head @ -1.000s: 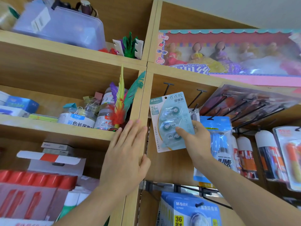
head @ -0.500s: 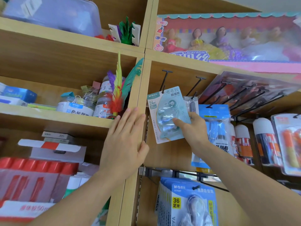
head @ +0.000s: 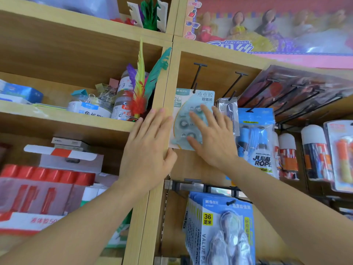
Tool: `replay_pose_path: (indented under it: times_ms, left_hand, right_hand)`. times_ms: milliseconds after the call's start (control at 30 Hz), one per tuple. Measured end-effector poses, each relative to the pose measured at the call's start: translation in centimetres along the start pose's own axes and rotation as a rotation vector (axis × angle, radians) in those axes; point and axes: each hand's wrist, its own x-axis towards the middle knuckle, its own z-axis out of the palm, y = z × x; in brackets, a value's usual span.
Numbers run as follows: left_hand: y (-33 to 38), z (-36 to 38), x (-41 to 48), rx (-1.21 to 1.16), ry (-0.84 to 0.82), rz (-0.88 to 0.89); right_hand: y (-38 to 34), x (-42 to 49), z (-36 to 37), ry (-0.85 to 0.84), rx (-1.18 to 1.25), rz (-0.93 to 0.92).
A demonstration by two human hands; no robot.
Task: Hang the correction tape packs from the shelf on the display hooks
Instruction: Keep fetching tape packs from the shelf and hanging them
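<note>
Head view, mid-frame: right grip, fingers apart, is pressing on the correction tape pack; left grip is lying flat and unclenched on the shelf divider.

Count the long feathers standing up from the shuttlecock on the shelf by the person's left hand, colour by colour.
purple feather: 1
yellow feather: 1
green feather: 1
Total: 3
The red fluff at the base is not counted as a long feather.
</note>
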Motion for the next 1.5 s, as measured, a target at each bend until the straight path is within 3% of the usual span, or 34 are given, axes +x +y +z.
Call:
replay_pose_path:
  times_ms: [133,433,767,1000,1100,1267,1400,1500]
  left_hand:
    - [0.0,0.1,0.0,-0.01,0.011,0.002]
    - [-0.1,0.2,-0.1,-0.015,0.02,0.003]
    - [-0.1,0.0,-0.1,0.019,0.017,0.013]
    - [0.3,-0.5,-0.2,0.041,0.037,0.022]
    - [0.7,-1.2,-0.5,0.031,-0.046,0.0]
    - [3.1,-4.1,-4.9,-0.157,-0.035,0.03]
    - [5.5,-7.5,-11.8,-0.415,-0.347,-0.044]
    - [6.7,-9.7,-17.9,-0.48,-0.617,-0.143]
  right_hand:
    - [-0.7,1.1,1.1,-0.241,-0.029,-0.021]
    - [0.0,4.3,3.7,-0.58,-0.096,0.002]
    - [-0.2,1.6,0.5,-0.175,0.308,0.121]
    - [-0.6,-3.9,-5.4,-0.207,0.551,0.245]
    - [-0.9,-6.7,-8.1,-0.272,0.633,0.295]
    - [-1.8,-11.9,-11.8,-0.357,0.727,0.284]
    - [-3.2,-17.6,-13.7,-0.48,0.835,0.353]
    - [-4.9,-22.8,-14.9,-0.592,0.885,0.357]
